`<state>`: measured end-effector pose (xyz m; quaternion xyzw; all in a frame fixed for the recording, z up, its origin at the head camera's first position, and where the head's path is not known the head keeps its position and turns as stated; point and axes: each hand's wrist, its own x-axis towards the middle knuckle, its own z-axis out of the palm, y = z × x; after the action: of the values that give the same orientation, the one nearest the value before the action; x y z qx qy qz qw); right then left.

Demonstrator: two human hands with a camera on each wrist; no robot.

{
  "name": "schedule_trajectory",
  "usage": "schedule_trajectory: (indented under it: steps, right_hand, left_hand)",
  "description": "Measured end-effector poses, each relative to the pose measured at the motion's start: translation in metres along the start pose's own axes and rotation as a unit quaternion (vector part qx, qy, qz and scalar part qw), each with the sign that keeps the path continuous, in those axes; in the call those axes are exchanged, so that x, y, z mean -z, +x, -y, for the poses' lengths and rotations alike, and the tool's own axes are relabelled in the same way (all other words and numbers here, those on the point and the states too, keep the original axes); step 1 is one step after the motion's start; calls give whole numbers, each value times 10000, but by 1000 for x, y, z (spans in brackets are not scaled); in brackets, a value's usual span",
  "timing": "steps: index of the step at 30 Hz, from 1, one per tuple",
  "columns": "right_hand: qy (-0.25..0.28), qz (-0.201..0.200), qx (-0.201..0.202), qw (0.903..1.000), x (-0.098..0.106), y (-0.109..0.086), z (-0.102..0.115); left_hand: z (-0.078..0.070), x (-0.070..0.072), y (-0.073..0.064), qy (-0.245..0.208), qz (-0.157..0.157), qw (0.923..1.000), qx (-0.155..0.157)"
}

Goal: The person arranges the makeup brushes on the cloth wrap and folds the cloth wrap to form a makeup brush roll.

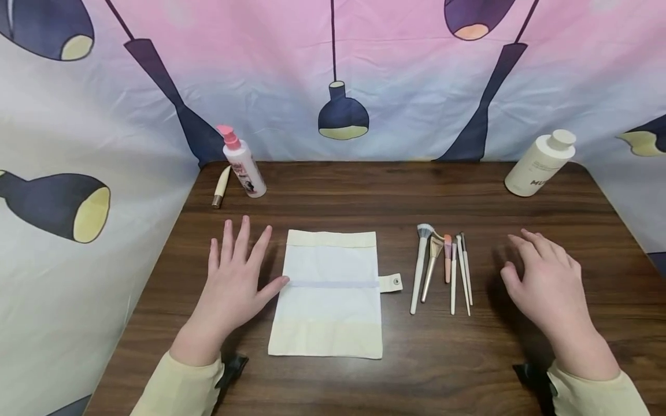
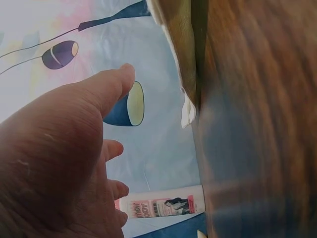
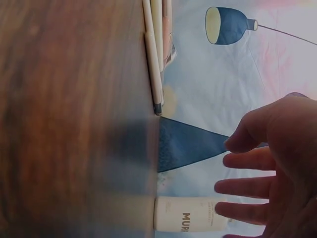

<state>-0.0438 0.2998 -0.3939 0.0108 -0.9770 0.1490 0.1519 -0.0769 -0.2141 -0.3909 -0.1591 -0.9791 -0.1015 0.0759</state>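
My left hand [image 1: 235, 289] is spread with straight fingers, its thumb tip over the left edge of a cream fabric roll-up pouch [image 1: 333, 306]. The pouch lies unfolded, with a lilac band across its middle and a snap tab [image 1: 391, 283] sticking out to the right. Right of it, several makeup brushes lie in a loose row, among them a large white-handled brush [image 1: 420, 266] and a short pink one [image 1: 447, 259]. To the right of the brushes is my right hand [image 1: 551, 283], fingers relaxed and slightly bent, holding nothing. In the right wrist view the brushes [image 3: 154, 64] appear beyond the thumb.
A white bottle with a pink pump [image 1: 245, 167] stands at the back left, beside a small cream tube [image 1: 221, 186] lying down. At the back right stands a larger white bottle [image 1: 538, 164]. Behind the wooden table [image 1: 364, 196] hangs a lamp-patterned cloth [image 1: 281, 69].
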Motion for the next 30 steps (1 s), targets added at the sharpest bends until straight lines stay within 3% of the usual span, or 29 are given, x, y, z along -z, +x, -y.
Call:
schedule_trajectory:
  steps: [8,13,18,24,30]
  right_hand:
    - [-11,-290,107,9995,1,0,0]
    - [11,121,14,9999,1,5,3]
    - [179,693,-77,9974,-3,16,4]
    - [329,1523,-171,9876,-9,35,0]
    - [531,1774,-127,9826,-15,52,2]
  left_hand:
    - [-2,7,7,15,129,9999,16]
    - [-3,8,8,-27,235,9997,64]
    - [-5,7,19,-553,706,9960,41]
    - [1,0,47,-1669,1192,9787,129]
    - [13,-11,72,-2472,1688,9532,435]
